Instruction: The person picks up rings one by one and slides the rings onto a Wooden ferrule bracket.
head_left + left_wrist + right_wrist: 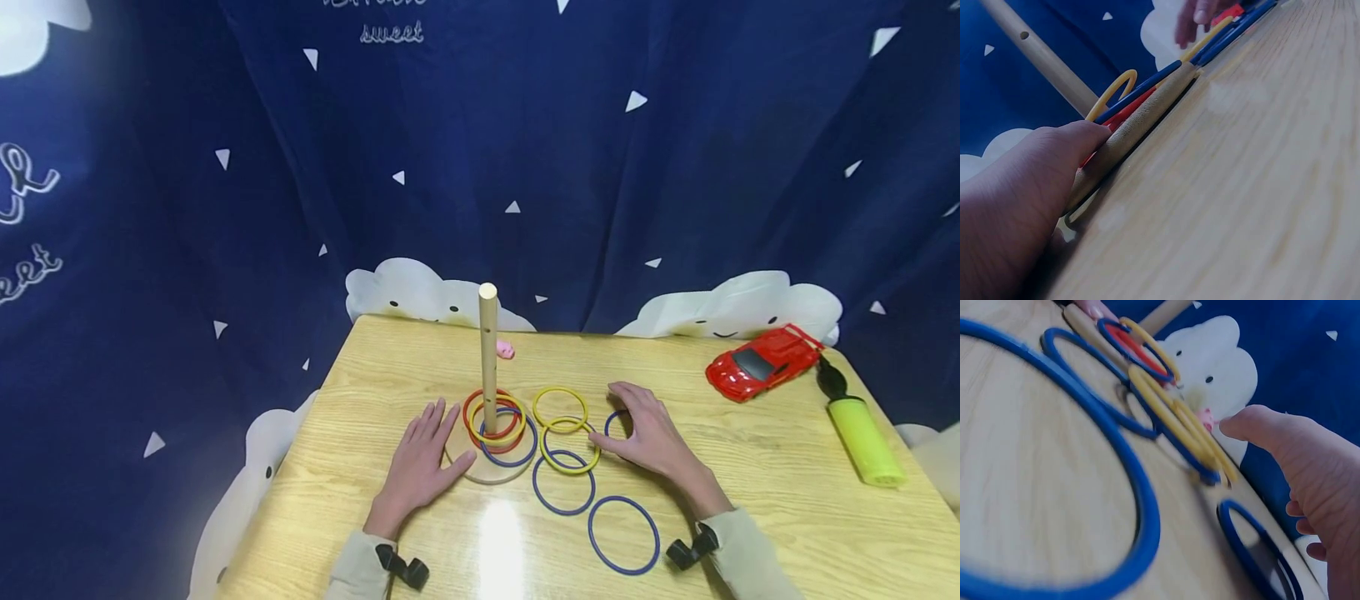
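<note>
A wooden ring-toss stand has an upright post point(488, 358) on a round base point(491, 477). Red and yellow rings point(523, 422) circle the post's foot, and a blue ring point(536, 442) lies on the base beside them. My left hand point(420, 462) rests at the base's left edge, fingers extended; in the left wrist view its thumb point(1088, 134) touches the rim. To the right, my right hand point(654, 435) hovers with fingers spread over a blue ring point(607, 423), which it partly hides. The right wrist view shows a gap between that hand point(1329, 475) and the rings, and nothing in its grasp.
Two yellow rings point(536, 407) overlap blue rings point(593, 490) between stand and right hand. Another blue ring point(657, 533) lies nearer. A red toy car point(761, 364), a yellow-green hand pump point(866, 442) and a small pink object point(506, 350) are also on the table point(322, 500).
</note>
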A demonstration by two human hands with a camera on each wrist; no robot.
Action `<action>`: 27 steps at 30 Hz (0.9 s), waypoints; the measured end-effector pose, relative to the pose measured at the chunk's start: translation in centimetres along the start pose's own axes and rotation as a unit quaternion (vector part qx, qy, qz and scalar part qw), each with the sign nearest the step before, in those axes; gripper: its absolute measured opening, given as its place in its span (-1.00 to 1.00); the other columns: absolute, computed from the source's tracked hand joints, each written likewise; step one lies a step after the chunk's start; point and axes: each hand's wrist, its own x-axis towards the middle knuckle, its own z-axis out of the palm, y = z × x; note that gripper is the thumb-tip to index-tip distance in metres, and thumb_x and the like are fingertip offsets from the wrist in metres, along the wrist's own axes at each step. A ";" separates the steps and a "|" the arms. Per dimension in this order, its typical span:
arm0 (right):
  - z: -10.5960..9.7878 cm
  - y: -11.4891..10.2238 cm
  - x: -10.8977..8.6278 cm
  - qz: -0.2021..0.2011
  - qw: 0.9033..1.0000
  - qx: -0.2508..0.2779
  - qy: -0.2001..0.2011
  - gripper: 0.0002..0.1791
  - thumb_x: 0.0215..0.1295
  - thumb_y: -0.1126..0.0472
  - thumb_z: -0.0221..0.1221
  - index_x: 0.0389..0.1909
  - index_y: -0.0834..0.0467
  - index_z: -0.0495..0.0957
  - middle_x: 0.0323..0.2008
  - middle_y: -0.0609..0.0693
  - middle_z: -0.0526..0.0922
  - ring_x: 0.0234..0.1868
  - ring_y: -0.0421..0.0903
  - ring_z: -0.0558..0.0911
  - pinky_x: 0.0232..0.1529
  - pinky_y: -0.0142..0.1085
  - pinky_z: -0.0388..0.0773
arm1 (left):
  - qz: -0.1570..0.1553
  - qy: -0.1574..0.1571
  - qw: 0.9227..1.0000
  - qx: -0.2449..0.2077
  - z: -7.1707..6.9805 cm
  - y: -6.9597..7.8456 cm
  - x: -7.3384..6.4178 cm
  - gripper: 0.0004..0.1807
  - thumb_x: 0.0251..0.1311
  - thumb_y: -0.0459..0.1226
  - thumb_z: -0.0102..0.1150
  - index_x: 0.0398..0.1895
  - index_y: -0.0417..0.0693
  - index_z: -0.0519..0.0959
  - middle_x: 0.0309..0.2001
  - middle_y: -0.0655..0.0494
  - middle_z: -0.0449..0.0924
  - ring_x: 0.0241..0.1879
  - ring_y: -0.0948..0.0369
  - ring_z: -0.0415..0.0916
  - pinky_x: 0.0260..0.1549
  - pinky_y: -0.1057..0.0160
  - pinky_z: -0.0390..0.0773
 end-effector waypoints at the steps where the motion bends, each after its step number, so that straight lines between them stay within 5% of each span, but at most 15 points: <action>1: -0.1 0.3 -0.3 0.004 1.000 -0.002 0.001 0.06 0.03 -0.26 0.53 0.42 0.29 0.42 0.39 0.27 0.45 0.43 0.27 0.35 0.33 0.29 0.26 | -0.001 -0.002 1.000 0.000 0.0 0.0 0.0 -0.05 0.40 0.36 -0.02 0.70 0.12 0.08 0.67 -0.08 0.00 0.66 -0.04 -0.11 0.58 -0.15 0.00; 15: -1.4 3.1 -4.0 0.054 0.998 -0.020 0.003 0.14 -0.05 -0.30 0.55 0.42 0.33 0.40 0.37 0.34 0.42 0.35 0.35 0.35 0.25 0.34 0.25 | 0.004 0.003 1.000 0.003 -0.1 0.0 -0.1 -0.05 0.40 0.36 -0.04 0.70 0.12 0.09 0.67 -0.09 0.01 0.66 -0.04 -0.11 0.57 -0.15 0.01; 27: -1.4 4.6 -5.7 0.031 0.999 -0.027 0.023 0.11 -0.10 -0.27 0.58 0.39 0.31 0.46 0.39 0.31 0.40 0.35 0.37 0.31 0.21 0.36 0.20 | 0.011 0.017 1.000 0.005 0.0 0.1 0.0 -0.06 0.40 0.36 -0.02 0.69 0.08 0.14 0.66 -0.11 0.05 0.65 -0.08 -0.05 0.55 -0.18 0.06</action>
